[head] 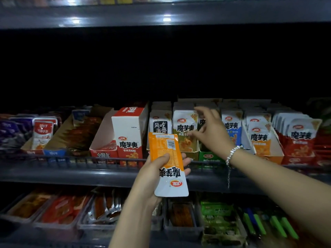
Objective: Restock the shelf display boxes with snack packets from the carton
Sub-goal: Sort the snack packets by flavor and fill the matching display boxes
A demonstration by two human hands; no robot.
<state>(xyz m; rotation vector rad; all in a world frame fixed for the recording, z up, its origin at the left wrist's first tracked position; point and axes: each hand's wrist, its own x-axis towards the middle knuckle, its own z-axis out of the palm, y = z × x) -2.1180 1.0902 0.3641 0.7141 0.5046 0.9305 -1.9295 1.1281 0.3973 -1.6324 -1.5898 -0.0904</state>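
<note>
Gripping an orange packet (167,165), the left hand (157,176) curls round it; the right hand (211,133) spreads empty-fingered above the display boxes (189,151).

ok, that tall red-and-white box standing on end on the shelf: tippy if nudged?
Probably. The red-and-white box stands tall on a narrow base, so a sideways push likely topples it. It looks like thin card, so probably light. The shelf rail in front may catch it.

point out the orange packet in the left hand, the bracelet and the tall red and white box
orange packet (165,154), head view, orange upper half
bracelet (232,153), head view, beads on wrist
tall red and white box (128,126), head view, white front face
</note>
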